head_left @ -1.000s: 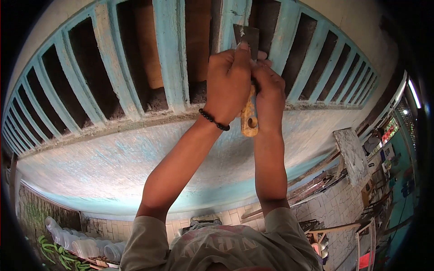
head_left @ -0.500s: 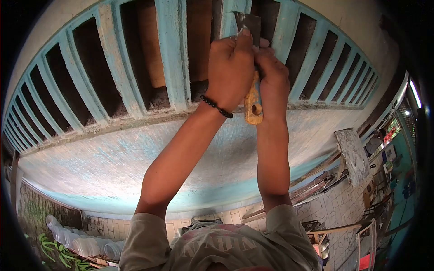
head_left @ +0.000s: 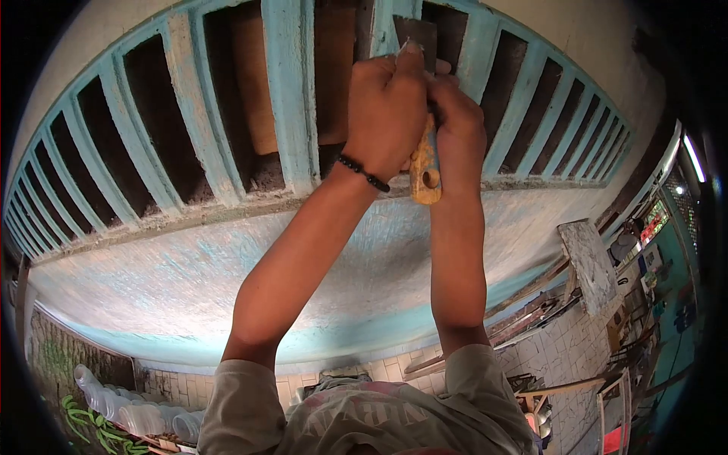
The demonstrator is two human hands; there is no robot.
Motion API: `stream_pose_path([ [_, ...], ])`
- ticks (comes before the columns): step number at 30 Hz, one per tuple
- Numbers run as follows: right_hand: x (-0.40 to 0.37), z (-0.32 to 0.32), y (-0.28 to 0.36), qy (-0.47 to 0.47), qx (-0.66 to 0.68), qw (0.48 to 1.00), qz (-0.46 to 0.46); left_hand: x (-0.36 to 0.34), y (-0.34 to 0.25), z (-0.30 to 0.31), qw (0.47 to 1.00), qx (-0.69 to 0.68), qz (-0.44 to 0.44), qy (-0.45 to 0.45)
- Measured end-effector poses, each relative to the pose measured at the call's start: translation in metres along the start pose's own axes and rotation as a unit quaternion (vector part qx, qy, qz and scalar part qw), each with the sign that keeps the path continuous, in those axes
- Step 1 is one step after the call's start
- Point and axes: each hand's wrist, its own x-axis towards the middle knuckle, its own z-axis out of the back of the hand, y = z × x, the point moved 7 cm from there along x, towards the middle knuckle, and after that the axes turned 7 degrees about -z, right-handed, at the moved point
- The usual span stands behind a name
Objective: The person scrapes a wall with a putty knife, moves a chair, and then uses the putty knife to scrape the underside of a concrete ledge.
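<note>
A paint scraper point(head_left: 425, 184) with a worn yellow and blue handle is held in both hands in front of a light-blue slatted wall opening. Its flat metal blade point(head_left: 422, 36) points up and lies over a blue slat point(head_left: 384, 29). My left hand point(head_left: 385, 110), with a black bead bracelet point(head_left: 364, 173) at the wrist, is closed on the scraper, its thumb pressed on the blade. On the other side, my right hand point(head_left: 459, 114) is closed round the upper handle, its fingers partly hidden. The handle's lower end, with a hole, sticks out below the hands.
A ledge point(head_left: 227, 211) runs under the slats, above a wall point(head_left: 341, 258) with patchy blue paint. Clear plastic containers point(head_left: 136, 413) and green leaves point(head_left: 83, 425) are at lower left. A worn board point(head_left: 588, 262) leans at right, near timber pieces on the tiled floor point(head_left: 557, 364).
Both hands and the scraper have shifted up very slightly along the slat. The grip looks the same.
</note>
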Motion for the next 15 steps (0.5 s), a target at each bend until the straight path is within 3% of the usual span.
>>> stream_pose_path([
  [3, 0.005, -0.006, 0.012, 0.003, -0.007, 1.000, 0.011, 0.011, -0.005, 0.001, 0.998, 0.061, 0.002, 0.006],
  [15, 0.012, -0.006, 0.012, 0.010, -0.066, 0.997, 0.042, 0.019, -0.004, 0.000, 0.998, -0.018, -0.052, -0.041],
])
